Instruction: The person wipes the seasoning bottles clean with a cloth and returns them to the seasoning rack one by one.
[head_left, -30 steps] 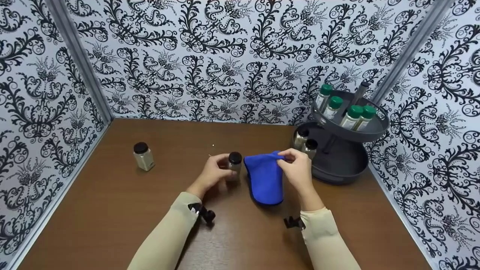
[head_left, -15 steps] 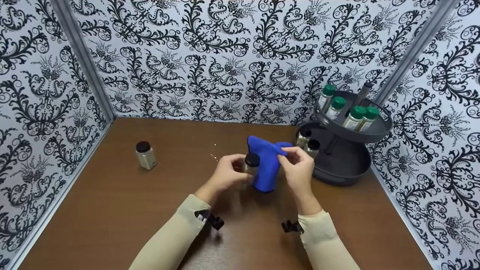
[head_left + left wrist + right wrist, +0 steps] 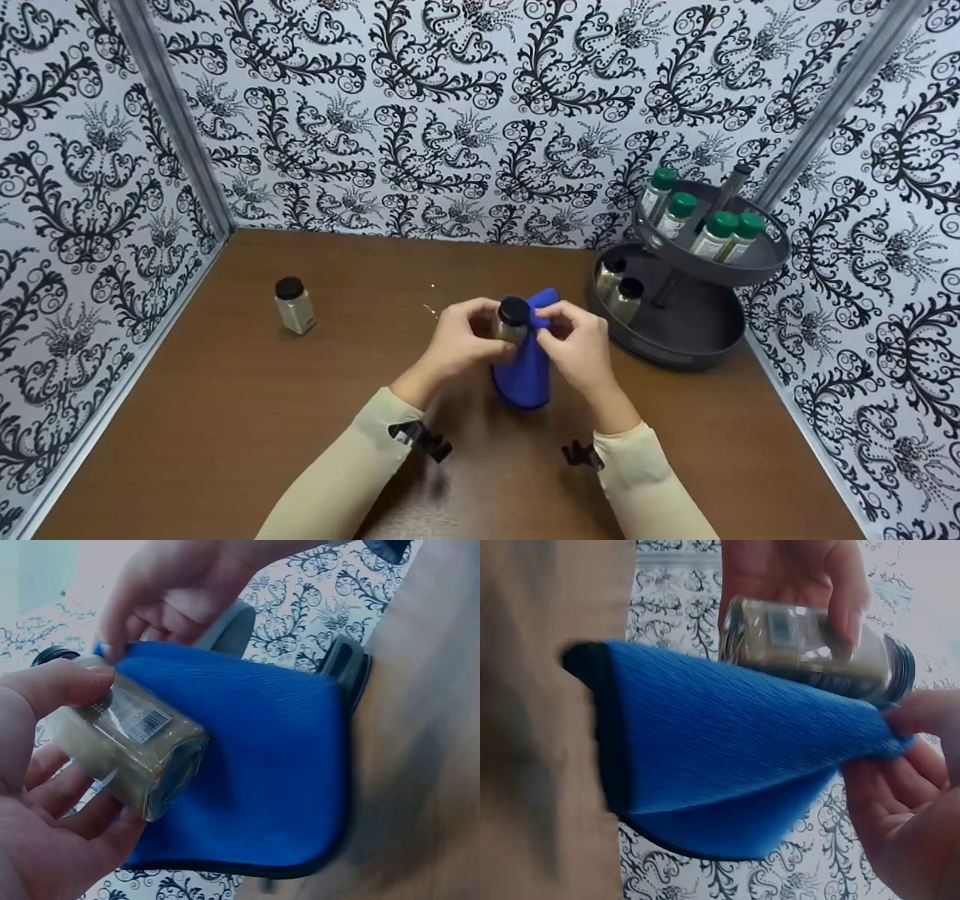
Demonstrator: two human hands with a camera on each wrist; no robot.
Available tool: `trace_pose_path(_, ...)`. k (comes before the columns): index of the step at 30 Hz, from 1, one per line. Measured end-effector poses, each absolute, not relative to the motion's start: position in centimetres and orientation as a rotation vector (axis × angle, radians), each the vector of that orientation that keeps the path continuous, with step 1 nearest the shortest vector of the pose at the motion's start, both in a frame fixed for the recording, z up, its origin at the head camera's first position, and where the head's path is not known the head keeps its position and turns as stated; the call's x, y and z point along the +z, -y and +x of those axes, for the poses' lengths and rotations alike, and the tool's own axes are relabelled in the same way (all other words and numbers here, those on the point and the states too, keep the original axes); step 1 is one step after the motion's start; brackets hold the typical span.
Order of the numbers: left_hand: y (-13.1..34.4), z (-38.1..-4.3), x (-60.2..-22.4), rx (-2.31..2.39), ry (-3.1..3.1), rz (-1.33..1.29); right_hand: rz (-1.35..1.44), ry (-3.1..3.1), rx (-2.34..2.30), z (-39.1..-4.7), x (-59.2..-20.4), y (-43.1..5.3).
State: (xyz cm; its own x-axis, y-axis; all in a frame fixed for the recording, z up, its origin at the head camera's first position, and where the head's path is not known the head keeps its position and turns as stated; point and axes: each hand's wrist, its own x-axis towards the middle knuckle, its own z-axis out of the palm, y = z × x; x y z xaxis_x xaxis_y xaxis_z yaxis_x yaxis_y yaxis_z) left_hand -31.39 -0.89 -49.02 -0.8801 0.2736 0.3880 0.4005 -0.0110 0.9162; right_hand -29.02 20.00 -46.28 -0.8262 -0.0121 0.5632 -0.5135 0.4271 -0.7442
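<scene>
My left hand [image 3: 459, 345] grips a glass spice jar [image 3: 142, 736] with a black lid [image 3: 514, 310]; a barcode label shows on its side in the left wrist view. From the right, my right hand [image 3: 581, 345] pinches the upper part of a blue cloth [image 3: 525, 375] with a dark edge. The cloth hangs down in a fold right beside the jar, apparently against it near the lid. In the right wrist view the cloth [image 3: 727, 735] spreads below the jar [image 3: 802, 645], and fingertips bunch its corner.
A dark two-tier rack [image 3: 697, 337] stands at the right, with several green-capped jars [image 3: 712, 232] above and two black-lidded jars [image 3: 625, 300] below. Another black-lidded jar [image 3: 295, 306] stands at the left. Small pale crumbs [image 3: 430, 308] lie on the brown table [image 3: 360, 270].
The left hand has carried the jar rightward to the cloth. The right hand has shifted slightly left, and the cloth, spread wide before, now hangs narrower and folded beside the jar.
</scene>
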Motion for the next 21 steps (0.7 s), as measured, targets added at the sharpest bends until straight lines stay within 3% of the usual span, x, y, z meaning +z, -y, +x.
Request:
trace_pose_path(9,0.5,-31.4,-49.3,-2.028,2.178,-0.684,0.314,2.106,1.485,-28.6,-46.1,-19.5)
trace_pose_path(21,0.2,-31.1,-49.5,-2.083,2.08,-0.613,0.459,1.935,1.501,-28.1,-46.3,-18.6)
